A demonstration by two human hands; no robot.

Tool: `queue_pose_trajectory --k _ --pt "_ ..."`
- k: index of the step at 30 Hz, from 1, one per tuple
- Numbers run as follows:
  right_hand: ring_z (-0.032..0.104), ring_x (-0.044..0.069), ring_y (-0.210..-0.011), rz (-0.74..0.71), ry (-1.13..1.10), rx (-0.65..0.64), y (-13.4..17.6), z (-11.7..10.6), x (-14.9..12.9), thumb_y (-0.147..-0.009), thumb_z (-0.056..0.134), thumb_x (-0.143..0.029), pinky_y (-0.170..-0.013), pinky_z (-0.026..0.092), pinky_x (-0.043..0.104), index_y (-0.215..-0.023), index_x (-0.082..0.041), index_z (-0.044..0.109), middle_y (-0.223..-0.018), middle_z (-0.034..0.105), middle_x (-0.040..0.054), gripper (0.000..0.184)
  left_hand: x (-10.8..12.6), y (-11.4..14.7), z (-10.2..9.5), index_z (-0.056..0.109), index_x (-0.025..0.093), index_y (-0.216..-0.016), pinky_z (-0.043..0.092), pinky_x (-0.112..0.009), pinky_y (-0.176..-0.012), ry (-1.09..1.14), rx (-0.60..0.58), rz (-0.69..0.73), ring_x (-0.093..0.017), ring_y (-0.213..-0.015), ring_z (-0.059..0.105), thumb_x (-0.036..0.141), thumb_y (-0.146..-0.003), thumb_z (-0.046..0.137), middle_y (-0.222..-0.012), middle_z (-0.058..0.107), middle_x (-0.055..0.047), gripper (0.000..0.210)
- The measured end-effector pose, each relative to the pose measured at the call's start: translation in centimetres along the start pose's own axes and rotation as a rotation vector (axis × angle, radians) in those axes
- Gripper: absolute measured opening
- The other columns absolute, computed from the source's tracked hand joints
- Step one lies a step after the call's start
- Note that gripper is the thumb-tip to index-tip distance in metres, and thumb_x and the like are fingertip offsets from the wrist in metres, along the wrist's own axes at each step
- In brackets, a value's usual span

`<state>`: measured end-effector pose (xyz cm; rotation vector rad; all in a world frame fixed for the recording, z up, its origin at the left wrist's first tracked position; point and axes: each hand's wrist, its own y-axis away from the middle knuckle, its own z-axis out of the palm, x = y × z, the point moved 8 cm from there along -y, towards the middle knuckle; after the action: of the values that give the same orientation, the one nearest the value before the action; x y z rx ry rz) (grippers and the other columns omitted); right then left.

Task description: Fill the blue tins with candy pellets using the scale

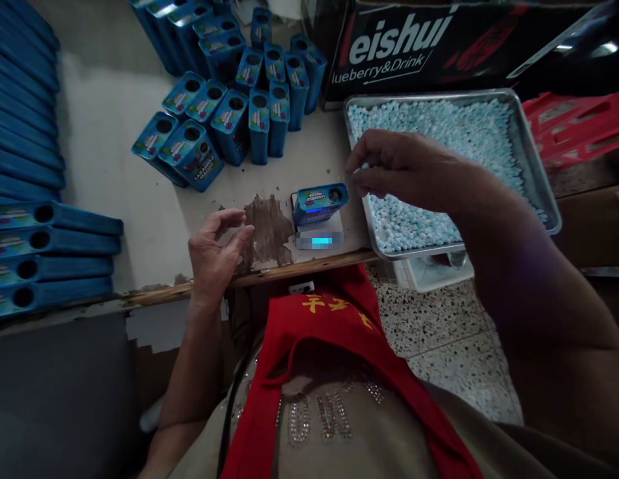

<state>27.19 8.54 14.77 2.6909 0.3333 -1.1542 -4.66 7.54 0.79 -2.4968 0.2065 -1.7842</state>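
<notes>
A blue candy tin point(320, 203) with a round hole in its top stands on a small digital scale point(320, 234) with a lit display. To its left, my left hand point(217, 249) hovers by the table edge, fingers curved and thumb apart, holding nothing. My right hand point(389, 163) is just right of the tin, over the left rim of a metal tray point(552, 206). Its fingers are curled in towards the thumb; whatever they may pinch is too small or hidden to tell. Small pale blue and white candies point(433, 120) fill the tray.
Several blue tins point(234, 123) with open holes stand on the table point(97, 126) behind my left hand. More tins point(44, 256) lie stacked at the left. A black box point(413, 46) stands behind the tray, with a red plastic basket point(578, 130) at right.
</notes>
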Motion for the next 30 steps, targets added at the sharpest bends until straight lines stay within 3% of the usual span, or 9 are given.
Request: queue_pose_trajectory --k 7,16,19,22,24,26,28,30 --pt "0.056 0.017 -0.069 0.01 0.003 0.006 -0.3 0.1 -0.5 -0.1 0.077 -0.019 -0.062 0.038 0.031 -0.1 -0.023 0.079 -0.071 0.067 -0.0021 0.005 -0.7 0.1 -0.1 0.082 0.024 -0.118 0.07 -0.037 -0.105 0.002 -0.015 -0.013 -0.023 -0.107 0.082 0.039 -0.094 0.09 -0.113 0.085 -0.006 0.03" --pt "0.059 0.02 -0.073 0.102 -0.119 0.024 0.2 0.1 0.5 -0.098 0.085 -0.022 -0.068 0.046 0.034 -0.1 -0.024 0.082 -0.077 0.069 0.0016 0.004 0.1 -0.2 2.4 0.082 0.024 -0.125 0.07 -0.04 -0.106 0.027 -0.123 0.019 -0.026 -0.11 0.083 0.037 -0.095 0.09 -0.117 0.084 -0.008 0.034" --pt "0.06 0.021 -0.075 0.083 -0.136 0.069 0.2 -0.2 0.7 -0.094 0.09 -0.029 -0.069 0.048 0.035 -0.099 -0.025 0.083 -0.076 0.067 0.0008 0.009 2.9 -0.8 3.9 0.078 0.025 -0.136 0.066 -0.051 -0.119 -0.077 -0.094 0.138 -0.033 -0.128 0.079 0.039 -0.093 0.099 -0.133 0.083 -0.01 0.049" --pt "0.06 0.022 -0.072 0.031 -0.078 0.08 0.5 -1.0 2.6 -0.098 0.083 -0.034 -0.067 0.045 0.037 -0.104 -0.026 0.084 -0.076 0.069 0.002 0.009 8.2 -1.4 7.6 0.074 0.024 -0.147 0.049 -0.065 -0.139 -0.267 -0.115 0.383 -0.044 -0.156 0.064 0.039 -0.082 0.11 -0.16 0.072 -0.015 0.075" --pt "0.059 0.023 -0.071 0.021 -0.003 0.128 0.7 -2.1 5.7 -0.102 0.079 -0.036 -0.068 0.043 0.04 -0.106 -0.028 0.084 -0.081 0.072 0.0042 0.01 11.0 -1.9 11.1 0.074 0.024 -0.148 0.047 -0.064 -0.141 -0.419 -0.219 0.484 -0.044 -0.16 0.061 0.034 -0.085 0.109 -0.163 0.071 -0.013 0.073" --pt "0.062 0.027 -0.079 -0.008 0.132 0.225 0.8 -3.3 9.2 -0.1 0.082 -0.034 -0.075 0.042 0.044 -0.1 -0.03 0.084 -0.089 0.076 0.0091 0.005 12.1 -2.9 13.5 0.078 0.027 -0.142 0.06 -0.052 -0.129 -0.538 -0.347 0.482 -0.037 -0.146 0.073 0.029 -0.093 0.102 -0.147 0.08 -0.009 0.054" --pt "0.066 0.035 -0.099 -0.036 0.306 0.323 0.6 -3.7 11.8 -0.093 0.09 -0.031 -0.085 0.042 0.052 -0.099 -0.03 0.086 -0.111 0.08 0.019 0.007 12.2 -4.2 13.0 0.081 0.029 -0.135 0.069 -0.041 -0.11 -0.578 -0.396 0.435 -0.029 -0.126 0.083 0.027 -0.098 0.097 -0.13 0.085 -0.006 0.041" --pt "0.067 0.042 -0.116 -0.087 0.364 0.382 -0.2 -2.8 12.1 -0.096 0.088 -0.031 -0.095 0.043 0.057 -0.107 -0.029 0.087 -0.129 0.078 0.0238 0.011 12.5 -5.9 8.8 0.081 0.029 -0.136 0.071 -0.041 -0.105 -0.558 -0.306 0.411 -0.029 -0.122 0.083 0.028 -0.096 0.099 -0.13 0.085 -0.005 0.043"
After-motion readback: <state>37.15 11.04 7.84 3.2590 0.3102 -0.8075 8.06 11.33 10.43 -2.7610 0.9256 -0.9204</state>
